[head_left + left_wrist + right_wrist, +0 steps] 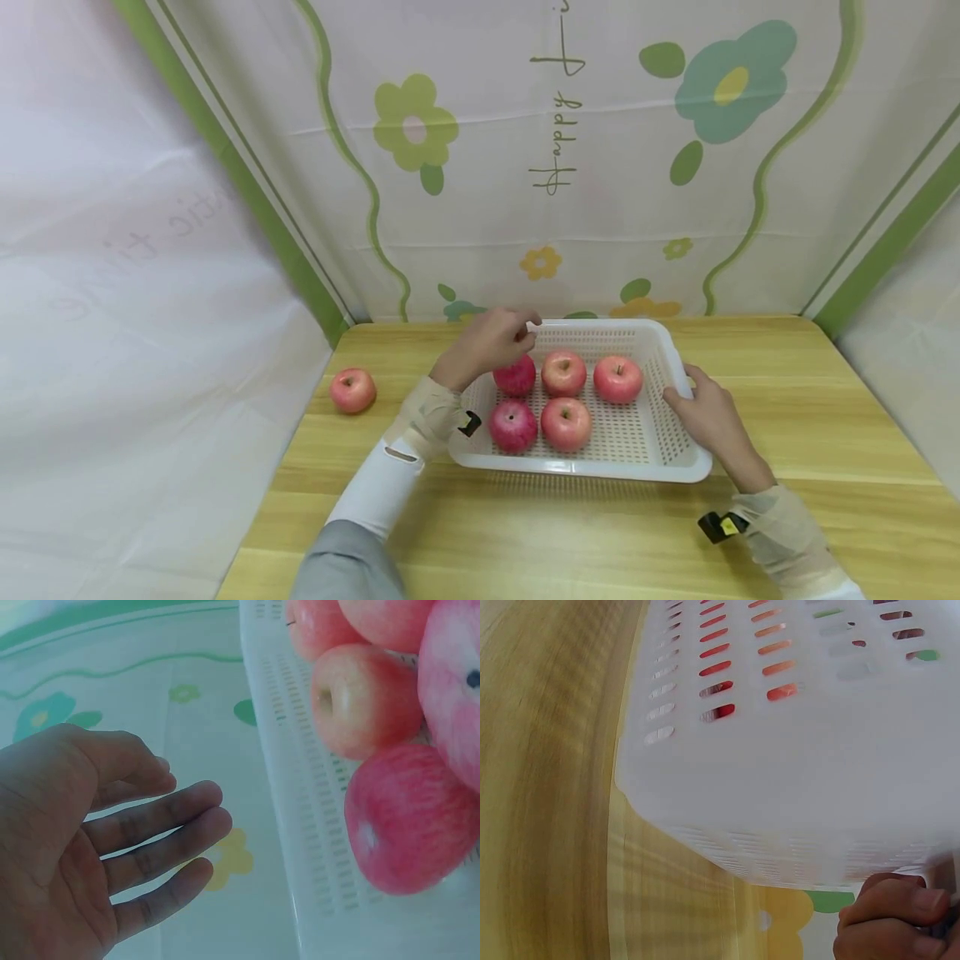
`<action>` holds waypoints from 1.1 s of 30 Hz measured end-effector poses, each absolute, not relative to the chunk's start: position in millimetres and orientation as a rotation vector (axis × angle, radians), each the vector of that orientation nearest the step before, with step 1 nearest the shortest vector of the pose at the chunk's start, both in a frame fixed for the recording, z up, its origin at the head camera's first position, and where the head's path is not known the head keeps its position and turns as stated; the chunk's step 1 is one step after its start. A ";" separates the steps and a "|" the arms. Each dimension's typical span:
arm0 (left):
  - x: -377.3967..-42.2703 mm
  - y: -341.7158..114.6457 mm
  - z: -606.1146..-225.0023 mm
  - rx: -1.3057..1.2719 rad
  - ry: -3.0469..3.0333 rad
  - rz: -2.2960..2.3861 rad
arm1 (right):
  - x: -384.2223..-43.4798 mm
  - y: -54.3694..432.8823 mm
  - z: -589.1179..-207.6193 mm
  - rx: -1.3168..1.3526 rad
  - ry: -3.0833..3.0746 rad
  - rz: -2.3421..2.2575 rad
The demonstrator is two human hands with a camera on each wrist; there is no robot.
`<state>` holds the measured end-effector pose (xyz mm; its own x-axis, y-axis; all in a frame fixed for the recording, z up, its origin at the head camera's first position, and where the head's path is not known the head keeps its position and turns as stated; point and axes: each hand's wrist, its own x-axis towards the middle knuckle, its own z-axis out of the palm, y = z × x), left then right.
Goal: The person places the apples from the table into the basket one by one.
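A white perforated plastic basket (630,433) sits on the wooden table with several apples (567,424) in its left and middle part; two are darker red. My right hand (712,412) grips the basket's right rim, thumb on top, and its curled fingers (889,911) show beside the basket wall in the right wrist view. Over the basket's back left corner hangs my left hand (491,340), fingers loosely bent and nothing in them. In the left wrist view its fingers (161,847) are spread beside the basket's edge. The nearest dark red apple (516,377) is partly hidden beneath it.
A single apple (352,390) lies on the table (480,542) to the left of the basket. Behind the table hangs a white flower-print cloth (480,208), with further white cloth at the left and right sides.
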<state>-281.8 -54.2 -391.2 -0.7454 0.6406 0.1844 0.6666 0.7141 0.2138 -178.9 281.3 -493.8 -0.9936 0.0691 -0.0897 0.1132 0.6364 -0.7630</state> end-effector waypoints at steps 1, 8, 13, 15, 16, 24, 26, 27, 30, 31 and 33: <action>-281.9 -56.8 -390.7 -1.071 -2.816 -0.415 | -178.9 281.2 -493.9 0.156 2.793 -1.309; -280.7 -75.8 -386.5 -0.993 -2.810 -0.474 | -179.8 281.4 -495.2 0.155 2.797 -1.311; -279.5 -91.4 -392.0 -0.933 -2.760 -0.552 | -180.4 283.6 -495.1 0.149 2.799 -1.303; -278.4 -98.2 -395.2 -0.905 -2.745 -0.591 | -180.5 284.3 -495.0 0.147 2.798 -1.300; -277.9 -101.6 -397.0 -0.891 -2.742 -0.611 | -180.7 284.6 -494.8 0.147 2.797 -1.299; -273.4 -127.5 -409.7 -0.747 -2.750 -0.684 | -181.9 285.4 -496.6 0.149 2.797 -1.286; -272.3 -133.1 -411.3 -0.724 -2.744 -0.685 | -182.0 285.0 -496.4 0.147 2.795 -1.288; -271.9 -135.7 -412.1 -0.716 -2.742 -0.680 | -182.0 284.8 -496.3 0.145 2.793 -1.291; -271.2 -143.9 -415.2 -0.696 -2.737 -0.683 | -182.0 283.5 -496.1 0.137 2.792 -1.301; -270.9 -146.8 -416.3 -0.687 -2.740 -0.683 | -182.1 283.2 -496.3 0.135 2.793 -1.303; -270.3 -152.8 -418.7 -0.666 -2.746 -0.691 | -182.1 282.8 -496.7 0.130 2.793 -1.307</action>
